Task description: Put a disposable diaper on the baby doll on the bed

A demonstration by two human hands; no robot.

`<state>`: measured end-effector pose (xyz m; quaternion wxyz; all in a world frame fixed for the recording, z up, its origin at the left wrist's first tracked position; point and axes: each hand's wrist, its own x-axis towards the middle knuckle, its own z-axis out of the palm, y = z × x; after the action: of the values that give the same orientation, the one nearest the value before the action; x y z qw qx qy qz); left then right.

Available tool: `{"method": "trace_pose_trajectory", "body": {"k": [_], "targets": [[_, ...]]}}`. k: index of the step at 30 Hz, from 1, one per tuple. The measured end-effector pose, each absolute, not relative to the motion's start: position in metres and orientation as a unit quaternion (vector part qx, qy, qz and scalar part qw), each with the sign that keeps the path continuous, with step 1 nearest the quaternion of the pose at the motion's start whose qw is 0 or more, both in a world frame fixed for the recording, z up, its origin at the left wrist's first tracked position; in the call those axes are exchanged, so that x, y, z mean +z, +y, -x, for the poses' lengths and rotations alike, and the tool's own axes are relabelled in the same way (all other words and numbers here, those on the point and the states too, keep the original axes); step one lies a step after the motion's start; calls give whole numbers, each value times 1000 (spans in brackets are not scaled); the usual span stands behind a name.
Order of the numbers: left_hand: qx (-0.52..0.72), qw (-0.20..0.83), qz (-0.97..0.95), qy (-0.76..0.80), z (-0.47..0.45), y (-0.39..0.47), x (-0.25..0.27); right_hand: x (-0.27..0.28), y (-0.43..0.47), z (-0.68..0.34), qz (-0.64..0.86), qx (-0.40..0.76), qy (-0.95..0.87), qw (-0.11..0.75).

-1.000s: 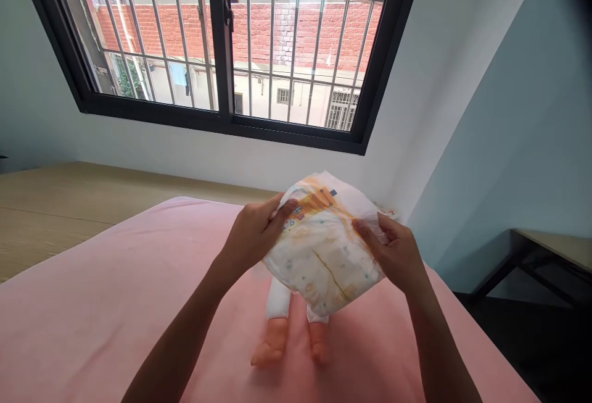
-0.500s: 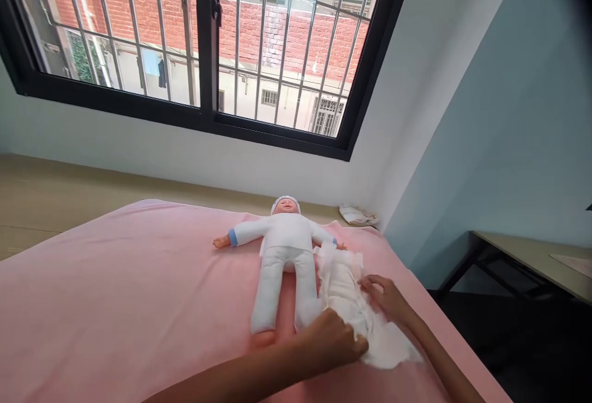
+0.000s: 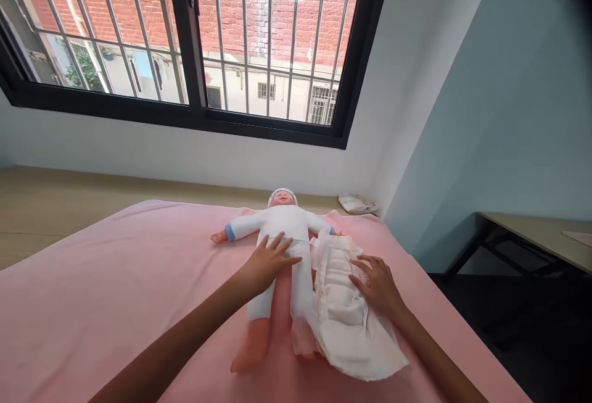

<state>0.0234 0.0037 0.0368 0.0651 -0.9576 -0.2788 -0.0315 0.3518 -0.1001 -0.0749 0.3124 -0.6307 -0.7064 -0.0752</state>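
A baby doll (image 3: 282, 221) in a white suit with blue cuffs and a cap lies on its back, arms spread and head toward the window. My left hand (image 3: 269, 264), fingers spread, is over the doll's lower belly and hip; it seems to rest there. To the doll's right an unfolded white diaper (image 3: 345, 313) lies spread out, its near end flared wide and partly covering one of the doll's feet. My right hand (image 3: 377, 282) lies along the diaper's right edge with loosely curved, parted fingers, touching it.
Pink cloth (image 3: 139, 292) covers the table. Beyond it runs a wooden ledge (image 3: 55, 199) below a barred window (image 3: 198, 119). A folded white packet (image 3: 357, 203) lies in the far right corner. Another table (image 3: 536, 239) stands at right.
My left hand has left the diaper's near end and moved up and left onto the doll, its fingers opening. The diaper now lies flatter and wider. The camera view has shifted slightly.
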Motion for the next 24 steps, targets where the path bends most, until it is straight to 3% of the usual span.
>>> {"method": "trace_pose_trajectory", "body": {"k": [9,14,17,24], "targets": [[43,139,947,-287,-6,2,0,-46,-75,-266,519,103,-775,345],[-100,214,957,-166,-19,-9,-46,-58,-54,-249,481,186,-760,396],[-188,250,945,-98,-24,-26,-56,-74,-53,-250,481,173,-745,428],[-101,78,992,25,-31,-33,-28,-89,-60,-248,565,38,-690,451]]}}
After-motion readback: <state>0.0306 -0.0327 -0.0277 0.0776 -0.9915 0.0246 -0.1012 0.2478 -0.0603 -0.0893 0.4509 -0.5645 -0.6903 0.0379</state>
